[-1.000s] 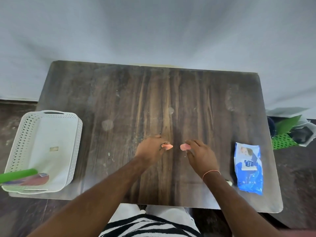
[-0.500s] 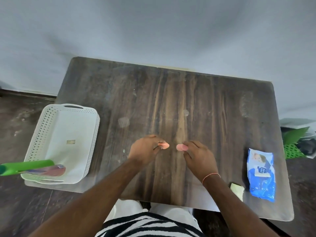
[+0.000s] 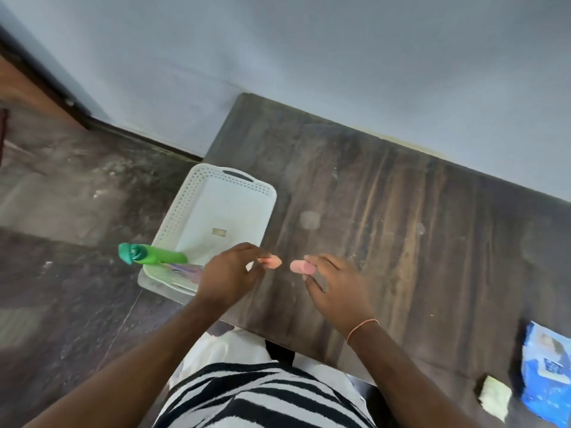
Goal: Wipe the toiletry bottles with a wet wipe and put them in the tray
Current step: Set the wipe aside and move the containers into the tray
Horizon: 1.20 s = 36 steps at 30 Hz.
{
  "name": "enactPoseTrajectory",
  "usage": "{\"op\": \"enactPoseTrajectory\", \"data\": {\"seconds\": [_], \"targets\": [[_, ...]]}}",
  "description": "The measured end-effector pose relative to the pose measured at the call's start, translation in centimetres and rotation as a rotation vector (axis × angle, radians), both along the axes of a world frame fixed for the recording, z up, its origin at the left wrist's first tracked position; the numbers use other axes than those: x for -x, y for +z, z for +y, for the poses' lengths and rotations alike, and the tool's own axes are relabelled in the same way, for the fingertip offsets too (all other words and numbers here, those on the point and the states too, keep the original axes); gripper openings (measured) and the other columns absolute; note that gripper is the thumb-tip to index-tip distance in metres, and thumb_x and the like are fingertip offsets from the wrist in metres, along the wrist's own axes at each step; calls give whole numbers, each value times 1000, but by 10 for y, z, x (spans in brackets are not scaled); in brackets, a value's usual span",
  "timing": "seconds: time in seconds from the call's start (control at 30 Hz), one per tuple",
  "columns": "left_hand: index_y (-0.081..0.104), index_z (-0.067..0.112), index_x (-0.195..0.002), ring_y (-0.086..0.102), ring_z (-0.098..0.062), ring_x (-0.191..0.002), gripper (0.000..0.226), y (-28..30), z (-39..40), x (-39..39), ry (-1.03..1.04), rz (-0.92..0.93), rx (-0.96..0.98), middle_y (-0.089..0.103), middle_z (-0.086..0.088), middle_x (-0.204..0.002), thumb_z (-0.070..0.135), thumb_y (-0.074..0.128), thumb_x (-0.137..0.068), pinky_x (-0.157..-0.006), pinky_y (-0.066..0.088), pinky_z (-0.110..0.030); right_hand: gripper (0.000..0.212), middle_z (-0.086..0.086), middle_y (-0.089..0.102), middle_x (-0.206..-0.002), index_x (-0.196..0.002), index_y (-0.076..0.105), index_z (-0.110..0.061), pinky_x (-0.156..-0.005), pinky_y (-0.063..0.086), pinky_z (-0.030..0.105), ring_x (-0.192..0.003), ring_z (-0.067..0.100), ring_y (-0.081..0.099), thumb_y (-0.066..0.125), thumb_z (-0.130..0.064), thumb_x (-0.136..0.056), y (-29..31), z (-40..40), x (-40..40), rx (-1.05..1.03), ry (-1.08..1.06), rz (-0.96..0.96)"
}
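A white perforated tray (image 3: 197,193) sits at the table's left edge. A green bottle (image 3: 154,256) lies across its near corner, cap poking out over the rim. A flat purple-pink tube (image 3: 188,270) lies beside it, partly behind my left hand. My left hand (image 3: 228,273) hovers by the tray's near right corner, fingers loosely curled, holding nothing. My right hand (image 3: 336,288) is a short way to its right over the table, also holding nothing. Both thumbs have pink tips that point at each other. A crumpled pale wipe (image 3: 494,396) lies near the table's front right edge.
A blue wet-wipe pack (image 3: 547,372) lies at the far right next to the wipe. The dark wooden table (image 3: 386,196) stands against a grey wall. Bare floor (image 3: 77,196) spreads to the left of the table.
The view has swung left and tilted, so the tray now sits nearer the middle and the wipe pack is at the right edge. Both hands keep the same pose, side by side.
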<state>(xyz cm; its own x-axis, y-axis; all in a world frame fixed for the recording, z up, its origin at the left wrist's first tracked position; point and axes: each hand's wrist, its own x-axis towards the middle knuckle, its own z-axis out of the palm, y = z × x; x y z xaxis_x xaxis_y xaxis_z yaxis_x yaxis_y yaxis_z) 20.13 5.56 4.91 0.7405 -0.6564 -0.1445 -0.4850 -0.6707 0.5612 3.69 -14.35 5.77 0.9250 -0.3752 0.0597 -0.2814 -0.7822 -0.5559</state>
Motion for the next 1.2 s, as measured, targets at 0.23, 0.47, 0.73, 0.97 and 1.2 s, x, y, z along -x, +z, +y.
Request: {"op": "enactPoseTrajectory", "data": {"seconds": [0.23, 0.47, 0.73, 0.97, 1.2], "targets": [[73, 48, -112, 56, 6, -71, 16, -1, 79, -20, 92, -28, -64, 69, 31, -114, 50, 69, -97, -64, 53, -23, 29, -6, 76, -116, -122, 78, -23, -85, 55, 28, -100, 19, 71, 80, -25, -93, 6, 73, -59, 10, 105, -28], [73, 48, -112, 69, -1, -84, 19, -5, 82, -30, 34, -46, 13, 68, 28, -114, 55, 62, -98, -59, 55, -28, 30, -7, 74, -121, -127, 76, -23, -88, 60, 35, -105, 19, 71, 76, -26, -97, -3, 92, -78, -8, 106, 24], [74, 46, -110, 69, -4, -79, 15, -7, 70, -35, -38, -76, 52, 70, 26, -109, 47, 71, -95, -54, 51, -26, 28, -7, 74, -115, -121, 78, -20, -83, 51, 22, -98, 16, 70, 81, -18, -92, 9, 85, -75, 34, 57, 16], [75, 44, -111, 71, -7, -81, 18, -6, 59, -24, -100, -124, 42, 71, 23, -107, 44, 73, -93, -55, 46, -23, 29, -7, 74, -113, -118, 78, -20, -82, 59, 29, -96, 17, 71, 83, -15, -90, 11, 77, -68, 42, 59, -34], [74, 42, -112, 72, -10, -83, 21, -4, 49, -17, -140, -165, 49, 71, 20, -106, 39, 73, -91, -55, 49, -26, 29, -8, 74, -115, -121, 76, -22, -85, 50, 23, -99, 16, 69, 80, -17, -92, 13, 67, -58, 24, 72, -8]]}}
